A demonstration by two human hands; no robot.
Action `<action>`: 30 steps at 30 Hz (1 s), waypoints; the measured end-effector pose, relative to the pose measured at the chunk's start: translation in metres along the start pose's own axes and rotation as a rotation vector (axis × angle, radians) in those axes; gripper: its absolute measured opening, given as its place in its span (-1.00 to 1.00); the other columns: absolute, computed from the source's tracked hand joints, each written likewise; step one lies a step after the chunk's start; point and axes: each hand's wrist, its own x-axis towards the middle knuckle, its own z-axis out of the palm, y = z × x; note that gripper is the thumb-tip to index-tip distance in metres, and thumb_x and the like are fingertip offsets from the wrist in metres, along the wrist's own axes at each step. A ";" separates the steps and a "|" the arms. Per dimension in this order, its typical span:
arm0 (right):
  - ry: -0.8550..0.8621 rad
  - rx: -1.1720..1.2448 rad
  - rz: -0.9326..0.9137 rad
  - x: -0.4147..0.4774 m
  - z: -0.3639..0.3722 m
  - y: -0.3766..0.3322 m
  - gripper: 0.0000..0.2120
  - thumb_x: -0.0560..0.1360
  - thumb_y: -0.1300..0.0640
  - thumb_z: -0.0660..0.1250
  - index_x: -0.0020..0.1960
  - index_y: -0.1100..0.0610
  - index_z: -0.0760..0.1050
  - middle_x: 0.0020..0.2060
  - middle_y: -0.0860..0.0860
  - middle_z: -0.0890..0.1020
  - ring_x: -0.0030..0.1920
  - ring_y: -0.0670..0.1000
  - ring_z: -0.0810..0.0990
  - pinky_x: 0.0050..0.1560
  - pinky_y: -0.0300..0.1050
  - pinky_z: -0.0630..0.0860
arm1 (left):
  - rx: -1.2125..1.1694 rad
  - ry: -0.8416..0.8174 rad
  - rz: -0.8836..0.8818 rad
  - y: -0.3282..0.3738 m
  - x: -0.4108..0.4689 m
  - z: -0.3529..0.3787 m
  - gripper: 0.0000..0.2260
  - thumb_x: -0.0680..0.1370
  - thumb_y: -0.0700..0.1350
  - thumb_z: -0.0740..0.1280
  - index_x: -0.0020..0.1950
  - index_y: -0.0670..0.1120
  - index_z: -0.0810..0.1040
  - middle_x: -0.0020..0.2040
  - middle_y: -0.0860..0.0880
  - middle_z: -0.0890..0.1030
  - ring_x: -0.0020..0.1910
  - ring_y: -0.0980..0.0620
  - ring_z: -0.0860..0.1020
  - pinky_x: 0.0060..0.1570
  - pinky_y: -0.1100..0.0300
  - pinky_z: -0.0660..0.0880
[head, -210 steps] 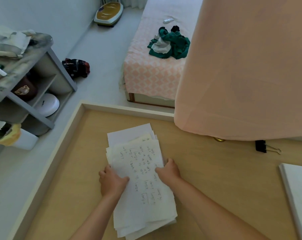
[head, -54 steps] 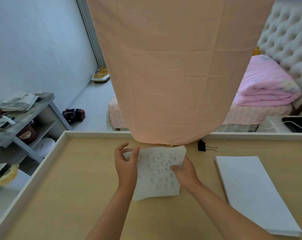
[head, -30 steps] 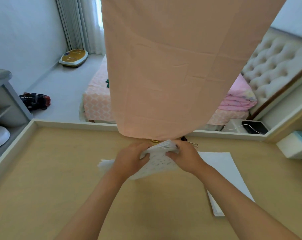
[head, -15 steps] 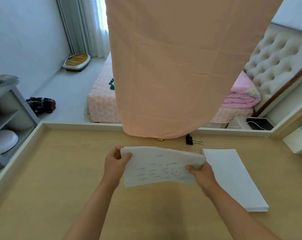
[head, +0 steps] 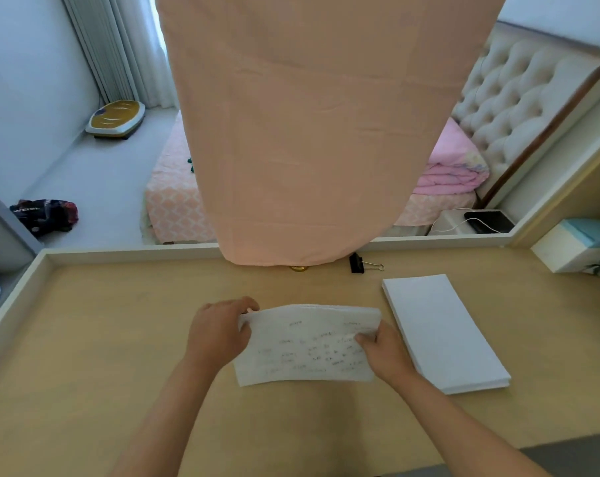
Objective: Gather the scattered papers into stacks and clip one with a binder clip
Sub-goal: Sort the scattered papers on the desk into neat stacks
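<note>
I hold a stack of handwritten papers [head: 305,346] upright on its long edge on the wooden desk [head: 85,356]. My left hand [head: 219,330] grips its left end and my right hand [head: 384,352] grips its right end. A neat stack of blank white paper [head: 440,330] lies flat just to the right of my right hand. A black binder clip [head: 357,263] with silver handles lies near the desk's back edge, behind both stacks.
A peach cloth [head: 319,132] hangs down over the middle of the desk's back edge. A raised white rim [head: 119,251] borders the desk at the back and left. A white and teal box [head: 577,244] sits at the far right.
The handwritten stack has come down a little and stands lower against the desk. Both hands keep their grip on its ends.
</note>
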 end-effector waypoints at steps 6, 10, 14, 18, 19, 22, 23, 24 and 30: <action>-0.091 -0.137 -0.170 0.005 -0.024 -0.045 -0.83 0.56 0.27 0.31 -0.01 0.01 0.55 -0.09 -0.07 0.66 -0.06 -0.08 0.63 -0.06 -0.16 0.55 | -0.059 -0.300 0.253 0.071 0.027 0.012 -0.80 0.53 -0.10 0.23 0.14 0.07 0.46 -0.19 0.06 0.55 -0.20 0.00 0.51 -0.26 0.13 0.42; 0.050 -0.096 -0.151 0.017 -0.062 -0.057 -0.88 0.48 0.13 0.45 -0.07 -0.06 0.56 -0.14 -0.13 0.67 -0.12 -0.12 0.65 -0.10 -0.18 0.61 | -0.303 -0.274 0.142 0.083 0.032 0.027 -0.89 0.56 -0.08 0.26 0.07 0.09 0.46 -0.24 0.07 0.56 -0.30 0.08 0.51 -0.36 0.18 0.37; 0.142 0.045 -0.005 0.027 -0.097 -0.031 -0.67 0.46 0.16 0.48 0.16 -0.03 0.47 0.02 -0.04 0.61 -0.02 0.00 0.62 -0.06 -0.12 0.58 | -0.611 -0.213 -0.034 0.098 0.038 0.034 -0.87 0.52 -0.11 0.29 0.03 0.10 0.51 -0.18 0.07 0.63 -0.25 0.07 0.60 -0.26 0.10 0.51; -0.084 0.382 0.204 0.035 -0.117 0.006 -0.62 0.56 0.19 0.37 0.34 0.08 0.40 0.12 0.06 0.66 0.07 0.11 0.68 0.12 0.09 0.60 | -1.050 -0.251 -0.357 0.132 0.045 0.053 -0.74 0.55 -0.27 0.28 0.15 0.02 0.57 0.00 0.00 0.71 -0.07 -0.01 0.70 -0.07 -0.06 0.64; -0.162 0.418 0.211 0.036 -0.122 0.012 -0.67 0.58 0.22 0.32 0.33 0.09 0.42 0.13 0.06 0.67 0.10 0.12 0.68 0.13 0.11 0.60 | -1.068 -0.266 -0.392 0.140 0.047 0.062 -0.73 0.54 -0.26 0.28 0.17 0.00 0.57 0.01 -0.01 0.71 -0.04 -0.04 0.70 -0.04 -0.10 0.64; -0.186 0.316 0.221 0.044 -0.142 0.026 -0.71 0.58 0.31 0.23 0.24 0.05 0.50 0.12 0.01 0.68 0.09 0.06 0.68 0.09 0.05 0.63 | -1.028 -0.288 -0.495 0.174 0.056 0.094 -0.70 0.49 -0.20 0.27 0.21 0.00 0.54 0.06 -0.04 0.69 -0.03 -0.06 0.69 -0.02 -0.15 0.63; -0.136 0.242 0.229 0.049 -0.150 0.031 -0.70 0.57 0.31 0.21 0.21 0.03 0.50 0.11 -0.02 0.67 0.08 0.03 0.67 0.07 0.02 0.63 | -1.003 -0.294 -0.530 0.188 0.060 0.107 -0.71 0.50 -0.20 0.26 0.20 0.00 0.52 0.07 -0.06 0.68 -0.03 -0.06 0.68 -0.03 -0.13 0.63; -0.096 0.183 0.240 0.055 -0.159 0.038 -0.69 0.55 0.30 0.18 0.20 0.02 0.49 0.09 -0.04 0.66 0.07 0.01 0.65 0.04 0.00 0.62 | -0.970 -0.305 -0.562 0.203 0.063 0.120 -0.73 0.52 -0.20 0.25 0.20 0.01 0.49 0.09 -0.06 0.65 -0.02 -0.05 0.66 -0.04 -0.09 0.63; 0.026 0.010 0.306 0.098 -0.226 0.083 -0.60 0.48 0.29 0.09 0.25 0.00 0.40 -0.03 -0.07 0.60 -0.08 0.01 0.59 -0.22 -0.11 0.51 | -0.701 -0.541 -0.603 0.284 0.091 0.189 -0.59 0.60 -0.16 0.21 0.40 -0.09 0.15 0.21 -0.02 0.46 0.12 -0.04 0.52 -0.15 0.11 0.55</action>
